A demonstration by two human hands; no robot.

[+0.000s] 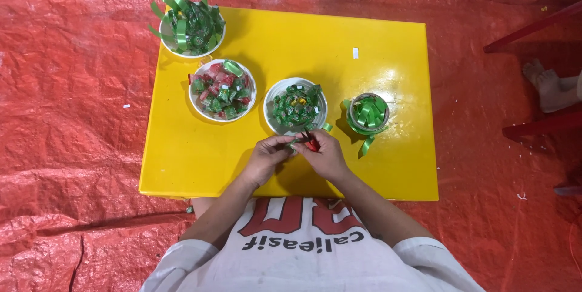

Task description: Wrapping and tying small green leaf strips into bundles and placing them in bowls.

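Near the surface's [182, 164] front edge, left hand [267, 158] and right hand [324, 155] pinch one small red-green folded piece [309, 142] between them, fingertips meeting; the right grips nearer it.

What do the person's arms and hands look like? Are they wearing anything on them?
Both arms are bare from the short white sleeves down. The left hand and right hand have no gloves, and I can't see any rings, watch or bracelets. The fingers are bare too. The white shirt has red and black lettering on it.

Person: white short-sleeved shirt [315, 255], red and black print at chest, 6 o'clock; forearms bare.
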